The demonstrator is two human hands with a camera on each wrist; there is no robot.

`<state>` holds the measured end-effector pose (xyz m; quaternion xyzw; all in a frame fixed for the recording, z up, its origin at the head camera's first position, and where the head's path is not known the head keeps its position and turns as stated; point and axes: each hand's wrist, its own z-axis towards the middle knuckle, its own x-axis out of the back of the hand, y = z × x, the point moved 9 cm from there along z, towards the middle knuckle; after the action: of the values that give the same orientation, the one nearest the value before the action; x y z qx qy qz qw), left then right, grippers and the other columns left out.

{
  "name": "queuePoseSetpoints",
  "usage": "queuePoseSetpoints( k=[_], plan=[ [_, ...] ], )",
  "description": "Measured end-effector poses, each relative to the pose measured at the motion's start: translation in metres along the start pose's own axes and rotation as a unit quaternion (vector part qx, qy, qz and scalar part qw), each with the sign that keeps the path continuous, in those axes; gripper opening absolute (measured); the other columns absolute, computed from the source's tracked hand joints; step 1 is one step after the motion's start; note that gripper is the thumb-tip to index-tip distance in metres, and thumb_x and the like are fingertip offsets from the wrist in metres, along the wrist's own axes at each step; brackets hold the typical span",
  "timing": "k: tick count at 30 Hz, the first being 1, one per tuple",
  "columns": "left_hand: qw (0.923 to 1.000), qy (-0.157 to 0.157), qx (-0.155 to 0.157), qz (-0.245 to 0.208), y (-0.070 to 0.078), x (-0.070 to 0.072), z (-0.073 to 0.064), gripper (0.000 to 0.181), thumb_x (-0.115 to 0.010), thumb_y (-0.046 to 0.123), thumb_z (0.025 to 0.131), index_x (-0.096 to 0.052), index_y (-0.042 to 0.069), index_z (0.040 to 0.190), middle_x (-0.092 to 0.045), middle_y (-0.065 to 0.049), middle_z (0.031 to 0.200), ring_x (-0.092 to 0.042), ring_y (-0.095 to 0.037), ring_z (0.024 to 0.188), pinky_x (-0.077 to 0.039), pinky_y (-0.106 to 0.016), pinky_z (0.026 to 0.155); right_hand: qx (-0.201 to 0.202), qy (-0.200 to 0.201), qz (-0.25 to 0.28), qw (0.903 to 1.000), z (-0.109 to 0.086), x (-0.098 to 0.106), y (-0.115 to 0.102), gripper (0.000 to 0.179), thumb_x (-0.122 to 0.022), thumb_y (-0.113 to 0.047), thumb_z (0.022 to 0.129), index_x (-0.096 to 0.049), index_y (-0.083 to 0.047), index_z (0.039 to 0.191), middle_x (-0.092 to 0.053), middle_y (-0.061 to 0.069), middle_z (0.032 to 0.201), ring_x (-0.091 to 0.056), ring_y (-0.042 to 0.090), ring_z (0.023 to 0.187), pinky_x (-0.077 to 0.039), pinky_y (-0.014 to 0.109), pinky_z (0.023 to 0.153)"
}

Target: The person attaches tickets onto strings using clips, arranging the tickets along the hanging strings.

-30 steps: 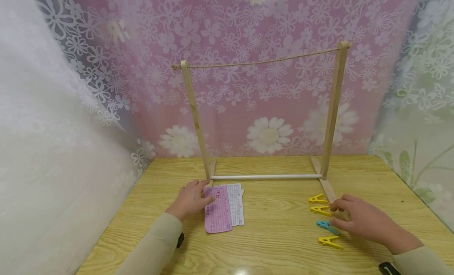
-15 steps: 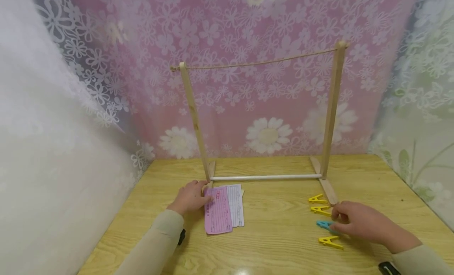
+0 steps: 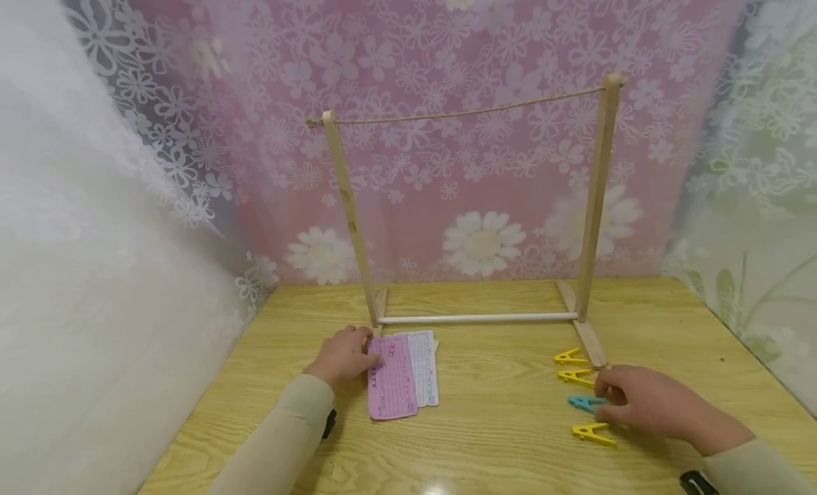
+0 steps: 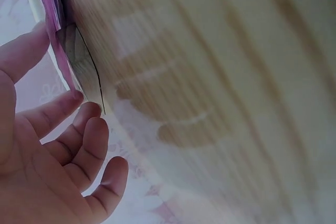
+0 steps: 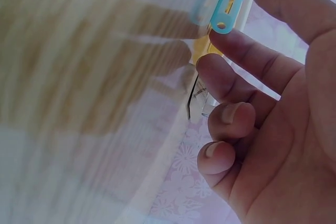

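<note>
A pink printed slip (image 3: 392,378) lies on the table, overlapping a white ruled slip (image 3: 424,367); a pale yellow corner shows behind them. My left hand (image 3: 341,353) rests at its upper left, thumb on the pink sheet and index fingertip at its edge; in the left wrist view the other fingers are loosely spread. On the right, my right hand (image 3: 651,399) pinches the end of a blue clothespin (image 5: 228,3) between thumb and index finger. Yellow clothespins lie beside it: two above (image 3: 576,376) and one below (image 3: 593,434).
Behind the slips stands a wooden frame with a left post (image 3: 349,218), a right post (image 3: 598,204), a twine line (image 3: 472,113) across the top and a white rod (image 3: 479,318) low down. A flowered curtain (image 3: 447,197) hangs behind the wood-grain table (image 3: 498,438).
The right hand has drawn in and down from the upper yellow clothespins, its thumb and index finger closing about the blue one. The left hand has barely shifted; the slips stay put.
</note>
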<state>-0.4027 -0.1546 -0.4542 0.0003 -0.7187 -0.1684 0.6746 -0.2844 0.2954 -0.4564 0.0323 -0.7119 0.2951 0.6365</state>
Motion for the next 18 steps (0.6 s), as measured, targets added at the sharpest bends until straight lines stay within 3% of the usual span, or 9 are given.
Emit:
queuePoseSetpoints(
  k=[8,18],
  plan=[
    [0.9998,-0.004,0.011,-0.018,-0.0001,-0.0002,0.0008,0.051,-0.080,0.043,0.086,-0.063,0.012,0.123,-0.058,0.000,0.096,-0.054,-0.024,0.090,-0.045,-0.053,0.090,-0.004,-0.005,0.000,1.0000,0.0030,-0.0006,0.0019,0.031,-0.075,-0.052,0.087,-0.061,-0.025,0.094,-0.045,-0.011,0.073,-0.039,0.001,0.064,-0.032,0.029,0.059],
    [0.9991,0.004,0.034,-0.025,-0.0037,0.0019,0.0019,0.042,-0.083,0.044,0.082,-0.060,0.013,0.097,-0.055,-0.001,0.085,-0.051,-0.022,0.077,-0.043,-0.042,0.073,-0.016,-0.015,-0.018,0.9996,0.0034,-0.0035,0.0086,0.028,-0.080,-0.044,0.084,-0.065,-0.027,0.101,-0.046,-0.011,0.076,-0.040,0.003,0.067,-0.034,0.030,0.061]
  ],
)
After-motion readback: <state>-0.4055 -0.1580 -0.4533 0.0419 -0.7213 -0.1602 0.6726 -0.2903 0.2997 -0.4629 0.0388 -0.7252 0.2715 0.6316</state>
